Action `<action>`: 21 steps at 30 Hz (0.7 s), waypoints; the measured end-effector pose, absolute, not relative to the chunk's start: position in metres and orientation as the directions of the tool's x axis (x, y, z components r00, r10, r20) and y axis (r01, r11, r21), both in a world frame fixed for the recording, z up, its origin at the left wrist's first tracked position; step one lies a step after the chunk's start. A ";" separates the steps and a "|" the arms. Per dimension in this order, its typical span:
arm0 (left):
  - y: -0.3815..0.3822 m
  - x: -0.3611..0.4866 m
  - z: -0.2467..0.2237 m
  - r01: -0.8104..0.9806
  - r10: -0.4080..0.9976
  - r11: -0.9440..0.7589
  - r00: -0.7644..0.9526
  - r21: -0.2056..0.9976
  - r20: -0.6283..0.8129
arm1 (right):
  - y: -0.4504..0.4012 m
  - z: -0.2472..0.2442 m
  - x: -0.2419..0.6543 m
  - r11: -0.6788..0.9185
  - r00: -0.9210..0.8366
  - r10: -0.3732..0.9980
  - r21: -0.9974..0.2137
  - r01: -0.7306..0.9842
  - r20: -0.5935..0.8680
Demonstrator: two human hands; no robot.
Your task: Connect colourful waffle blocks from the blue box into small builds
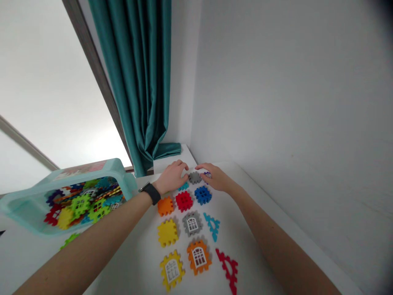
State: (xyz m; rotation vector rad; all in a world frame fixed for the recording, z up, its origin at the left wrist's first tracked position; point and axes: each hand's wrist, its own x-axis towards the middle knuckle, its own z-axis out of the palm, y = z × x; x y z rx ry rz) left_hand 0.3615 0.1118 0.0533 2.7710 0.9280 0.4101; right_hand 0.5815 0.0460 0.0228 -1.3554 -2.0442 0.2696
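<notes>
Two triangles (233, 271), two yellow tiles (168, 232), two hands (172, 177) flanking one gray tile (194, 178), grip unclear

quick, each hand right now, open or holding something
Left hand: open beside the plain grey piece; whether it touches is unclear.
Right hand: open, partly covering a purple piece; touch unclear.

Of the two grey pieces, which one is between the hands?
The far grey piece, between the left hand and right hand; the windowed grey piece lies nearer the picture's bottom.

Probably a home room, given the teal curtain (144, 82) and the tub (124, 180) of toy pieces (80, 202).
</notes>
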 end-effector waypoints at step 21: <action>0.059 0.219 0.116 0.489 0.551 -0.835 0.753 0.253 0.360 | 0.003 0.082 0.444 0.471 -0.354 0.879 -0.466 0.749 0.321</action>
